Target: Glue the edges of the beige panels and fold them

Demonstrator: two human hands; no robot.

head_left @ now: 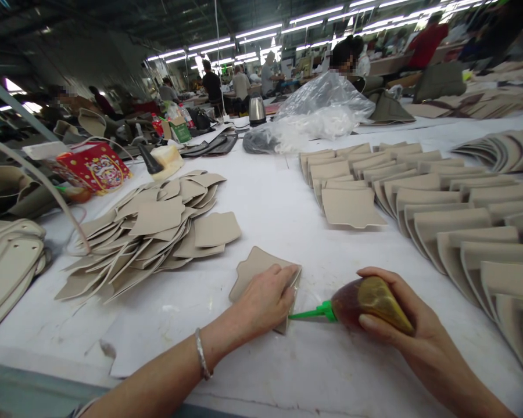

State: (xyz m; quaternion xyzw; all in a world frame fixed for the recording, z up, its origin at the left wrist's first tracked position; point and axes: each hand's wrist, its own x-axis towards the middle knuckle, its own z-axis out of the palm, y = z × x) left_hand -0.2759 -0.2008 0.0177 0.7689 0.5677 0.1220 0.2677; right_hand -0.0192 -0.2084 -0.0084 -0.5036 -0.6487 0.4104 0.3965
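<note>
- Your left hand (268, 296) lies flat, pressing a beige cut piece (251, 266) onto the counter (287, 220).
- Your right hand (414, 328) grips a squeeze bottle (366, 297), long axis sideways, its green nozzle (309, 314) pointing left, tip just beside the piece's right edge.

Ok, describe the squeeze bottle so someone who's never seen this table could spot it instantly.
On the white table, look at the near edge, between the loose heap of beige pieces and the fanned rows. There the right hand grips a brownish squeeze bottle lying sideways; its bright green nozzle is unlike anything nearby.
</note>
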